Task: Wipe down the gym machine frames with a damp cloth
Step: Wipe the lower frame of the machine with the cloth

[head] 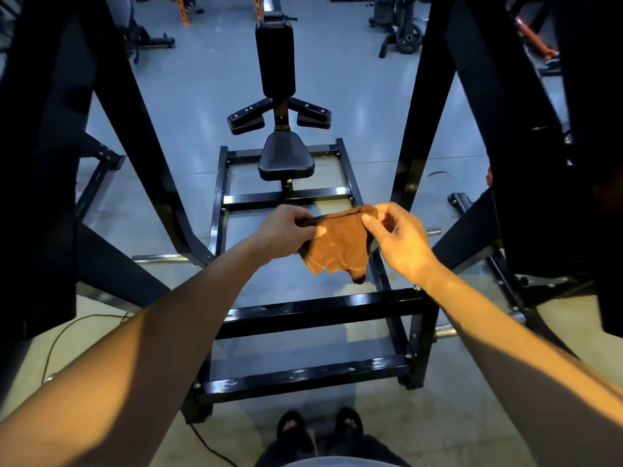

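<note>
cloth [337, 246] crosswise between both hands, hanging down

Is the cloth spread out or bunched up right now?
Mostly spread: the cloth hangs as a loose sheet, its top edge pinched between left hand and right hand, above the frame.

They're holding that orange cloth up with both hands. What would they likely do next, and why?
Probably lower the cloth onto the nearest black crossbar. Left hand and right hand pinch its top edge in mid-air, touching no frame.
</note>
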Tool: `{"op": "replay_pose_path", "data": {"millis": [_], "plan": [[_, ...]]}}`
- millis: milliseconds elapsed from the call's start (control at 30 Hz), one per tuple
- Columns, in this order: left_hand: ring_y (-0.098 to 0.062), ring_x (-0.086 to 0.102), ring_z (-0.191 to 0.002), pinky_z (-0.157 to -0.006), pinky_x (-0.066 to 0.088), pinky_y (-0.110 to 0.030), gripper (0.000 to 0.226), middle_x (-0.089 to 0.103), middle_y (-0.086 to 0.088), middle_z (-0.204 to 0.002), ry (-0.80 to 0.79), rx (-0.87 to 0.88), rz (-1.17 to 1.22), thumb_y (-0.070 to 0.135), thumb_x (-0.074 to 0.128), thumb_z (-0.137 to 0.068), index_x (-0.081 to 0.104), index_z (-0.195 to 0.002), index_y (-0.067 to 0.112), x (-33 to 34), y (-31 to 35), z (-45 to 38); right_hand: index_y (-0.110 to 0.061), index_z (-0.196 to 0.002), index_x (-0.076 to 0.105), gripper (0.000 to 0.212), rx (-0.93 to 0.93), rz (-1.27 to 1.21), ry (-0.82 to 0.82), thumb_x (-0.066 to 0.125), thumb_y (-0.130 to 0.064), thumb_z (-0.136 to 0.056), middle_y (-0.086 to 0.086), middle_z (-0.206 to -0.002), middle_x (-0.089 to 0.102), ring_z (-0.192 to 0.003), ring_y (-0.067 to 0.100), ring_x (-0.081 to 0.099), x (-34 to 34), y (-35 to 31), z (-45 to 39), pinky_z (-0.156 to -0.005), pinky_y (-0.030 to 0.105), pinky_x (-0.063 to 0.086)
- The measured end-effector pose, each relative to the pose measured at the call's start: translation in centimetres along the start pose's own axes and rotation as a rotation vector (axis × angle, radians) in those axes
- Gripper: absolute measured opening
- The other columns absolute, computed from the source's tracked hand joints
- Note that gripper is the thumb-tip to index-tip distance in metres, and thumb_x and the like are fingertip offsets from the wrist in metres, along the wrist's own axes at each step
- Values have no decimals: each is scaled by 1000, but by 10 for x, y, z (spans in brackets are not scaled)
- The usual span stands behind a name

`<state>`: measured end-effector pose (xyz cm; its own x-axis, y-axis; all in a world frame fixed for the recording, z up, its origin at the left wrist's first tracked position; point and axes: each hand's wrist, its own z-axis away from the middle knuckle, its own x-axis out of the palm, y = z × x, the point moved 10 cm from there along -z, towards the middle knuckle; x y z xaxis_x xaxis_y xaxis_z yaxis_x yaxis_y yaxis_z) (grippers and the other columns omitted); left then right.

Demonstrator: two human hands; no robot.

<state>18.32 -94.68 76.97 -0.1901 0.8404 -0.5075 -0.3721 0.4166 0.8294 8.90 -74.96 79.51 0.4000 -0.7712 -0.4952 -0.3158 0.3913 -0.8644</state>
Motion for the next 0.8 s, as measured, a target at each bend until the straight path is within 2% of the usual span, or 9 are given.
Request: {"op": "replay_pose_path", "data": {"millis": [67,200,333,467,533,633,700,733,800], "plan": [[-21,63,-75,-70,58,-38,11,67,-15,-86,-12,-28,61,20,69,-97,71,-100,9,2,-3,0,-21,-104,63,18,70,-44,16,62,-38,-103,2,-100,69,-93,14,66,0,8,2,-75,13,48],[-17,61,-76,-63,54,-27,19,64,-10,-88,-42,-40,189,22,69,-98,69,-109,6,5,-1,4,-19,-113,58,31,163,-153,-8,59,-47,-103,6,-109,70,-103,17,68,5,13,5,-91,36,58],[-25,70,-81,-76,65,-42,13,68,-13,-96,-56,-70,191,18,63,-100,69,-108,9,6,-3,5,-11,-107,59,36,176,-157,80,68,-45,-98,1,-105,69,-102,16,69,-3,12,2,-86,34,59],[-31,72,-81,-73,65,-44,16,71,-17,-94,33,-136,126,18,58,-99,69,-105,9,13,-15,3,-23,-96,60,20,61,-165,182,75,-38,-95,-10,-93,65,-87,4,63,0,-6,15,-85,30,56],[-28,68,-81,-73,60,-41,19,71,-15,-89,58,-232,261,14,59,-96,69,-104,1,23,-25,-1,-21,-99,65,18,29,-231,123,79,-31,-93,-11,-91,69,-85,4,65,23,-10,25,-85,29,55],[-24,73,-84,-79,64,-38,23,75,-13,-96,-11,-399,669,20,63,-100,71,-112,2,49,-33,2,-13,-110,73,20,167,-479,-31,79,-20,-93,2,-101,79,-98,20,75,61,-1,39,-91,39,60],[-22,75,-96,-86,62,-40,42,76,-10,-103,-92,-378,729,44,66,-98,71,-114,5,58,-32,3,-7,-117,73,19,333,-702,-107,67,-9,-99,14,-109,78,-109,29,74,73,9,43,-96,40,60],[-22,74,-102,-92,60,-40,48,76,-8,-107,-128,-348,712,47,68,-96,70,-117,4,60,-30,5,-6,-116,73,20,394,-786,-143,61,-4,-101,17,-110,77,-111,29,73,76,12,44,-96,37,60],[-23,70,-103,-98,57,-39,39,73,-10,-110,-154,-303,701,28,70,-99,68,-125,-1,61,-31,8,-7,-111,75,27,428,-815,-146,51,2,-102,19,-108,77,-105,29,75,72,19,40,-89,34,62]]}}
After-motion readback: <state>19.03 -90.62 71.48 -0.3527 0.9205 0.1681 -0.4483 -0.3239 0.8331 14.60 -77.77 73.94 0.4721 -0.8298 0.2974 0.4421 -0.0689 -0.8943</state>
